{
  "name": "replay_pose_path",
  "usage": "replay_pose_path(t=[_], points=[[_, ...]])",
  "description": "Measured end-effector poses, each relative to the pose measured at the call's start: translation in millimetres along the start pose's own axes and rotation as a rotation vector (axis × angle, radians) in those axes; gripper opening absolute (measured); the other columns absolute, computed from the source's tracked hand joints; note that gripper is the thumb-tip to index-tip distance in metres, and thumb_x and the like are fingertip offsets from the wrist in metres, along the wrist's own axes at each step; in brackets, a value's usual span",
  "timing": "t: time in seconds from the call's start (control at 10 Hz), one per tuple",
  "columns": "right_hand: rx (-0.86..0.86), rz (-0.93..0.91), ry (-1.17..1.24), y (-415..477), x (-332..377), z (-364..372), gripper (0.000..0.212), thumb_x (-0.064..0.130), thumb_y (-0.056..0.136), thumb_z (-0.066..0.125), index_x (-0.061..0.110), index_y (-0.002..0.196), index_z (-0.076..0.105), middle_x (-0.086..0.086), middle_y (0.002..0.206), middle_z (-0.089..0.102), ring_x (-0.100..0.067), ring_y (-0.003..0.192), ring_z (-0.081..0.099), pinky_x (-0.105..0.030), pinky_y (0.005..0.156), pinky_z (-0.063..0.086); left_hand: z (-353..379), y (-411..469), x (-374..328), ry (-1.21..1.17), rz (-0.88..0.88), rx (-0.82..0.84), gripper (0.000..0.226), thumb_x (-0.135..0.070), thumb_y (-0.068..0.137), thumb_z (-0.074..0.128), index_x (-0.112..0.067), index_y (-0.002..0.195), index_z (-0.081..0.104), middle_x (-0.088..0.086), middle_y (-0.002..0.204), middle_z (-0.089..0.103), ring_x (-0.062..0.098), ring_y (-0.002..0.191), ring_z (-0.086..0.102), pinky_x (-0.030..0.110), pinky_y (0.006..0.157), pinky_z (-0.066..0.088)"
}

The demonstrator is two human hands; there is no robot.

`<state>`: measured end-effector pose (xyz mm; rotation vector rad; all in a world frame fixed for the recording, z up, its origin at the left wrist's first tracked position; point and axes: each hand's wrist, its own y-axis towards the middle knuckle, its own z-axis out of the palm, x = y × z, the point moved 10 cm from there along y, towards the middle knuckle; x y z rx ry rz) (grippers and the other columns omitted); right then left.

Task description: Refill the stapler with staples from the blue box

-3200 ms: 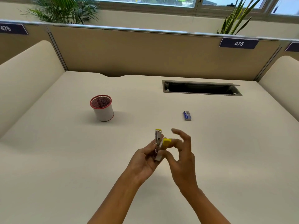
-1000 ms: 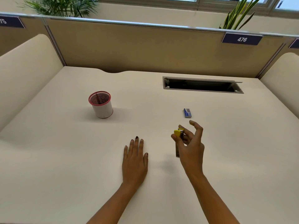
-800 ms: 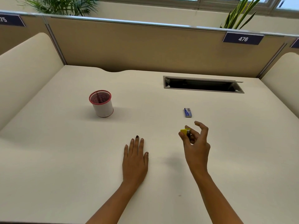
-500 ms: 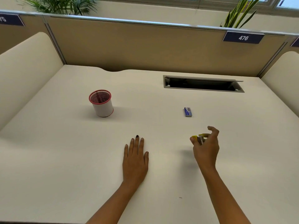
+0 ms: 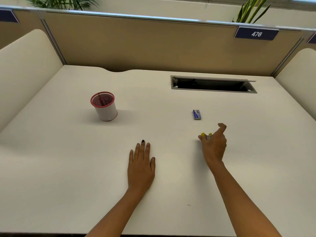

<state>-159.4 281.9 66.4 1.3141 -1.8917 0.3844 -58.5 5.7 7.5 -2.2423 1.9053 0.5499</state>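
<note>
The small yellow stapler (image 5: pixel 206 135) is in my right hand (image 5: pixel 214 144), low over the desk and mostly hidden behind the fingers; only its yellow tip and a bit of metal show. The index finger sticks up, away from it. A little farther back lies the small blue box (image 5: pixel 196 114) of staples, flat on the desk and apart from the hand. My left hand (image 5: pixel 141 165) rests flat, palm down, on the desk, fingers together and holding nothing.
A red-rimmed mesh pen cup (image 5: pixel 104 105) stands at the left. A dark open cable slot (image 5: pixel 212 85) is cut into the desk (image 5: pixel 68 159) at the back right. Beige partitions close off the back and both sides.
Earlier both hands held the stapler; my left hand then went flat on the desk. My right hand has carried the stapler to the right and down toward the desk, near the blue box.
</note>
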Motion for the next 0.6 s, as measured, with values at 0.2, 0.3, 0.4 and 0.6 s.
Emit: replay_pose_path(t=[0.2, 0.3, 0.4, 0.6], points=[[0.027, 0.013, -0.12, 5.5, -1.7, 10.0, 0.078, 0.014, 0.079, 0.077, 0.007, 0.139, 0.027, -0.02, 0.092, 0.064, -0.038, 0.083, 0.062, -0.037, 0.068, 0.045, 0.5, 0.5, -0.1, 0.003, 0.003, -0.001, 0.056, -0.031, 0.098, 0.034, -0.018, 0.15, 0.021, 0.003, 0.16, 0.016, 0.02, 0.148, 0.014, 0.038, 0.121, 0.007], [0.047, 0.01, -0.153, 5.9, -3.4, 12.6, 0.081, 0.017, 0.081, 0.077, 0.006, 0.142, 0.025, -0.021, 0.094, 0.064, -0.037, 0.086, 0.062, -0.036, 0.068, 0.045, 0.2, -0.2, 0.5, 0.006, 0.001, -0.007, 0.055, -0.031, 0.098, 0.036, -0.017, 0.15, 0.023, 0.004, 0.16, 0.018, 0.021, 0.147, 0.016, 0.039, 0.121, 0.008], [0.053, 0.012, -0.184, 1.8, -3.9, 14.3, 0.077, 0.018, 0.082, 0.075, 0.004, 0.141, 0.028, -0.022, 0.101, 0.062, -0.038, 0.093, 0.06, -0.039, 0.071, 0.047, -0.9, -0.4, -0.1, 0.016, 0.004, -0.019, 0.055, -0.03, 0.098, 0.037, -0.017, 0.149, 0.025, 0.005, 0.159, 0.021, 0.021, 0.147, 0.018, 0.039, 0.12, 0.01], [0.027, 0.011, -0.13, -8.7, -11.0, 14.2, 0.066, 0.021, 0.083, 0.075, 0.002, 0.135, 0.038, -0.022, 0.119, 0.053, -0.037, 0.108, 0.052, -0.042, 0.08, 0.049, -4.8, -0.2, -1.1, -0.001, 0.01, -0.054, 0.055, -0.03, 0.098, 0.037, -0.016, 0.149, 0.025, 0.005, 0.159, 0.021, 0.021, 0.147, 0.018, 0.039, 0.121, 0.009]])
